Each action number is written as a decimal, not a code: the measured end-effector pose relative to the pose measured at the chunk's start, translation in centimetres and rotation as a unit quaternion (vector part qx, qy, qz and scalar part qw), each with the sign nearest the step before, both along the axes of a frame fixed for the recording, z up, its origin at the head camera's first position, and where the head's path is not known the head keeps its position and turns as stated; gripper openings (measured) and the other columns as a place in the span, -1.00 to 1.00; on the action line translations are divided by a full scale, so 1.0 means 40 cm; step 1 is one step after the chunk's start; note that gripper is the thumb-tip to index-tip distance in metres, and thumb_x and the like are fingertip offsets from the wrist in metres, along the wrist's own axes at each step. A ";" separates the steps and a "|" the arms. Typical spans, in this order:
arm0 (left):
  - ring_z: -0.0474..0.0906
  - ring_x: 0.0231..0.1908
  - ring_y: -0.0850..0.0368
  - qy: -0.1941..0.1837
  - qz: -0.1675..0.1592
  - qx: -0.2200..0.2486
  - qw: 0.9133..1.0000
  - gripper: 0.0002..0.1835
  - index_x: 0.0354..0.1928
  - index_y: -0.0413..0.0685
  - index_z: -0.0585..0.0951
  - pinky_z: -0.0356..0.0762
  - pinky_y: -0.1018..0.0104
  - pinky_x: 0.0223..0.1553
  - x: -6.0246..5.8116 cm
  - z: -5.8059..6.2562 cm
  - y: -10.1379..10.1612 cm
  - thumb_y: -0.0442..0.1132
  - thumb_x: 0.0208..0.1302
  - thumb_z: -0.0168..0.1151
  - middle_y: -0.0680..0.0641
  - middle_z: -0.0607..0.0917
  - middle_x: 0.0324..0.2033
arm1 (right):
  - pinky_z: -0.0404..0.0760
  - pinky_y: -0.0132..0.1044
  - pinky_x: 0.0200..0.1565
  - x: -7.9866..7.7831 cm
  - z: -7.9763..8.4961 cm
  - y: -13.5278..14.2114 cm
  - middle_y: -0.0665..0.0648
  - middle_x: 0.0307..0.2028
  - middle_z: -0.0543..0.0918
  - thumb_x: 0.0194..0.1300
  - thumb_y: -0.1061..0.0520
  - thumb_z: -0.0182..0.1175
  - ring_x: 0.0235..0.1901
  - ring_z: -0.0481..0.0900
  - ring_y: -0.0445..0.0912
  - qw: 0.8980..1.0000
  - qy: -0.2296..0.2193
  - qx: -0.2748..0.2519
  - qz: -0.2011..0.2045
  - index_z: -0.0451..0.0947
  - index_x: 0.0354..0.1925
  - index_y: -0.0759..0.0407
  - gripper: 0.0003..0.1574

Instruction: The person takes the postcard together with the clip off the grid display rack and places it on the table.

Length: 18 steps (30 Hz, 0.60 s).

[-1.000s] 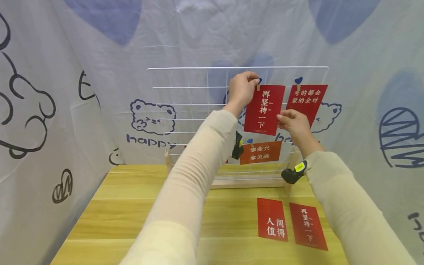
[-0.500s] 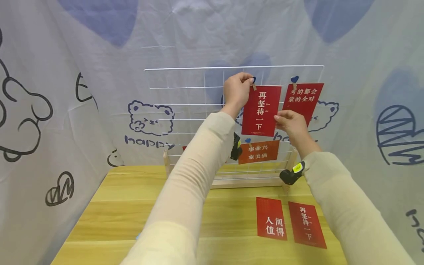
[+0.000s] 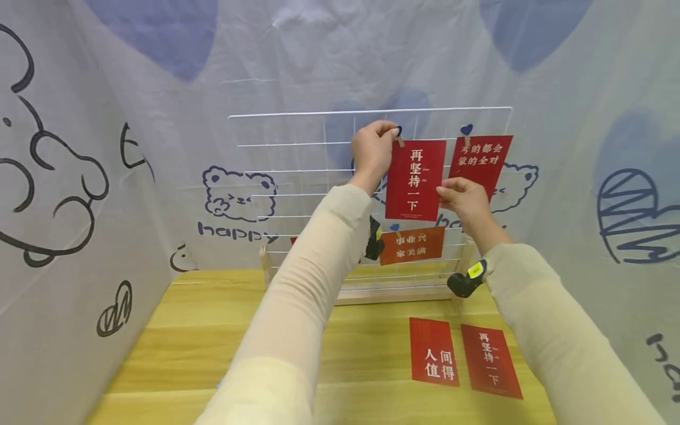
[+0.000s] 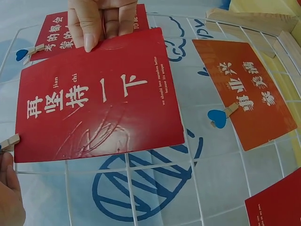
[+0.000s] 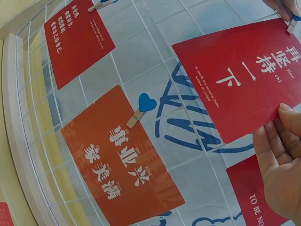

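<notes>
In the head view, my left hand (image 3: 372,152) grips a small wooden clothespin (image 4: 10,141) with a blue heart at the upper left corner of a red card (image 3: 427,203). The card has white lettering and stands in front of a white wire grid (image 3: 289,143). My right hand (image 3: 470,203) pinches the same card at its right edge, thumb on the front. Whether the clothespin bites a grid wire is hidden. Just right, a second red card (image 3: 480,168) hangs from another heart clothespin (image 3: 467,133), partly behind my right hand.
Lower on the grid hangs an orange card (image 3: 412,245) on a clothespin; another red card (image 5: 77,44) hangs beside it. Two red cards, one left (image 3: 432,348) and one right (image 3: 491,360), lie on the wooden table (image 3: 175,330). Patterned cloth (image 3: 297,59) surrounds it.
The head view has shifted slightly. The held card stands a little straighter, and its clothespin leans more to the left. Both hands keep their hold.
</notes>
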<state>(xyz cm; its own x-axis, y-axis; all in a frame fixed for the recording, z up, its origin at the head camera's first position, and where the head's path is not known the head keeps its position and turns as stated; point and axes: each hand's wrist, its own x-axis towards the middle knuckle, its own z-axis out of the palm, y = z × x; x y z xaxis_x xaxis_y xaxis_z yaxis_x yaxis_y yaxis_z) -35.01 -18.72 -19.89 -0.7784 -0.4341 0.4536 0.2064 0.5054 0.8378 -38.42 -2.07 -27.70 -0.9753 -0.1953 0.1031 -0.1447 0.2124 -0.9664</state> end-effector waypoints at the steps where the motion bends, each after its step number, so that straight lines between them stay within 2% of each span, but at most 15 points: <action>1: 0.53 -0.28 0.22 0.005 0.003 0.000 1.000 -0.78 -0.15 -0.05 0.66 0.44 0.49 -0.31 -0.001 0.000 0.001 -0.18 0.30 0.08 0.01 0.71 -0.29 | 0.50 -0.23 0.05 0.002 0.002 0.002 -0.05 -0.25 0.54 0.29 0.04 0.09 -0.30 0.48 -0.25 1.000 -0.001 0.000 0.001 0.42 0.00 0.26 -0.60; 7: 0.52 -0.29 0.24 0.012 0.007 -0.013 1.000 -0.78 -0.14 -0.02 0.66 0.43 0.50 -0.33 -0.001 0.004 -0.001 -0.16 0.29 0.10 0.03 0.70 -0.23 | 0.46 -0.16 0.10 -0.007 -0.008 0.002 0.13 -0.07 0.52 0.30 0.04 0.08 -0.22 0.48 -0.18 1.000 0.003 0.006 -0.002 0.39 0.05 0.29 -0.55; 14: 0.45 -0.44 0.26 0.023 0.002 0.012 1.000 -0.81 -0.18 -0.09 0.66 0.37 0.55 -0.48 -0.003 -0.001 -0.014 -0.21 0.27 0.13 -0.02 0.70 -0.28 | 0.47 -0.15 0.09 -0.008 -0.011 0.005 0.02 -0.18 0.53 0.29 0.05 0.09 -0.27 0.48 -0.24 1.000 0.007 0.002 0.001 0.39 0.05 0.30 -0.55; 18: 0.49 -0.41 0.25 0.026 -0.007 0.030 0.999 -0.80 -0.16 -0.12 0.66 0.37 0.58 -0.47 -0.001 -0.007 -0.025 -0.23 0.26 0.14 -0.06 0.70 -0.28 | 0.48 -0.16 0.09 -0.006 -0.012 0.007 -0.03 -0.21 0.52 0.30 0.04 0.08 -0.29 0.48 -0.27 1.000 0.006 0.007 0.006 0.38 0.06 0.31 -0.54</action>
